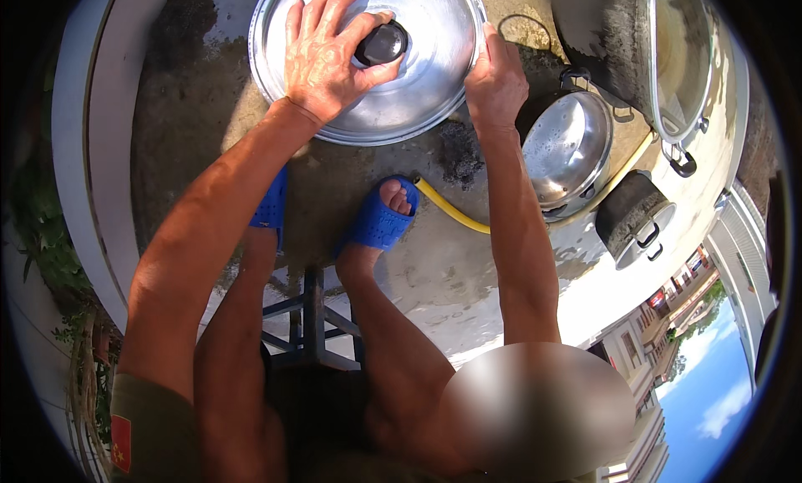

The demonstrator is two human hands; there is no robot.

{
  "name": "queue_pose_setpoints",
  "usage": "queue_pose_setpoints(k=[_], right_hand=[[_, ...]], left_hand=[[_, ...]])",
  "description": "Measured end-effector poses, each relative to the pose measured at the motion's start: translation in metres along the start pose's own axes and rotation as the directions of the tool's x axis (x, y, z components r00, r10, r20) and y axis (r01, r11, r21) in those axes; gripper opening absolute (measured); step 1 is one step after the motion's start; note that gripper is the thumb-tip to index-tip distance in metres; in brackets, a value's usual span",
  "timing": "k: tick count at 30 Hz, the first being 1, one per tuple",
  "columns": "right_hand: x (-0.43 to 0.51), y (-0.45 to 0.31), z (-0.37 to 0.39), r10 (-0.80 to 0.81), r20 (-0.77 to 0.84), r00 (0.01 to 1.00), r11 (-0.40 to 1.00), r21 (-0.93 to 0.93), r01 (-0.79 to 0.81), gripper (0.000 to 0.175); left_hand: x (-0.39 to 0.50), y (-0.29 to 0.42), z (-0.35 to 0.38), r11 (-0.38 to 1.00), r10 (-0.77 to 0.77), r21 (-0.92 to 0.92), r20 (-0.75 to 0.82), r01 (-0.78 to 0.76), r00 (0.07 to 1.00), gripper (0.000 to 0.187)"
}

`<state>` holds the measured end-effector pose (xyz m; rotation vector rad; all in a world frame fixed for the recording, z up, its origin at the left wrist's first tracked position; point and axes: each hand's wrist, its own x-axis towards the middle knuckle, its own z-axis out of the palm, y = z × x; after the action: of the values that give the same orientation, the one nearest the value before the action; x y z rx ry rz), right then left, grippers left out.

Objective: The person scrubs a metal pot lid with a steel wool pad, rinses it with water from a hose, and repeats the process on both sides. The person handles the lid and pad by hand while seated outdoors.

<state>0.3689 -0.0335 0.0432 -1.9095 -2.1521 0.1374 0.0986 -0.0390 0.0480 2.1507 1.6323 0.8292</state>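
A wide, round metal pot lid (432, 88) with a black knob (383, 43) is in front of me at the top of the view. My left hand (329, 57) spreads over the lid, its thumb and a finger around the knob. At the lid's right edge, my right hand (498, 85) grips the rim, with the fingertips partly hidden. What lies beneath the lid cannot be seen.
To the right, a large blackened pot (608, 51), a shiny steel pot (567, 148) and a smaller sooty pot (630, 210) lie tilted on wet concrete. A yellow hose (454, 212) runs past my slippered foot (383, 214). A stool (315, 320) is beneath me; a pale ledge (100, 145) borders the left.
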Motion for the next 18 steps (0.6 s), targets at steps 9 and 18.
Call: queue_pose_setpoints(k=[9, 18], right_hand=[[-0.002, 0.010, 0.001, -0.031, -0.041, 0.999, 0.995, 0.095, 0.035, 0.040], [0.001, 0.009, 0.001, -0.026, -0.040, 0.999, 0.991, 0.129, 0.031, 0.037]], left_hand=[[0.008, 0.002, -0.003, 0.999, 0.040, 0.028, -0.016, -0.039, 0.999, 0.053], [0.001, 0.000, -0.001, 0.999, 0.015, -0.042, -0.038, -0.017, 0.999, 0.054]])
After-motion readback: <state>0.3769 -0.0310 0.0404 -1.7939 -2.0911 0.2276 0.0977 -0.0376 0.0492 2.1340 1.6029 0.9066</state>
